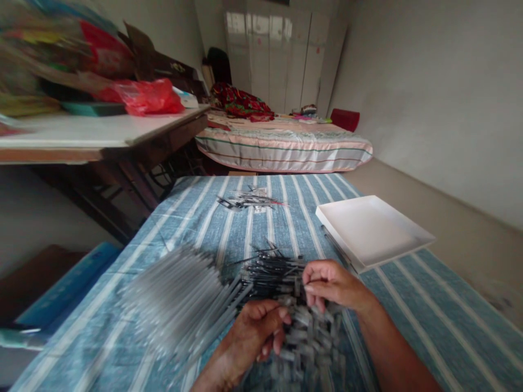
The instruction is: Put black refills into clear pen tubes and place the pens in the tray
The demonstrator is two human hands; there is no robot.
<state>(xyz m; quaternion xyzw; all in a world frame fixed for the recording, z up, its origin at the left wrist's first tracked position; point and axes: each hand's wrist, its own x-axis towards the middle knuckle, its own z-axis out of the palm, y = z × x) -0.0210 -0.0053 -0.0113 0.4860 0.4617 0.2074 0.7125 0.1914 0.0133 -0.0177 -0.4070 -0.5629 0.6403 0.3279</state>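
Note:
Both hands are over the front of a table covered with a blue-and-white striped cloth [229, 239]. My left hand [261, 326] has thumb and fingers pinched together, and whatever they hold is too small to make out. Close by on the right, my right hand [330, 286] is curled with thumb against fingers, its contents also unclear. Beneath and between them is a heap of small translucent plastic pieces [312, 343], blurred. Thin black sticks [273, 269] lie in a pile just beyond the hands. To the left is a broad stack of long greyish translucent tubes [175, 299].
A shallow white box [371, 231] rests at the table's right edge. Some thin dark and red-tipped sticks [245, 201] lie farther back. A side table [53, 130] with a red plastic bag [151, 97] stands left; a bed [286, 144] lies beyond.

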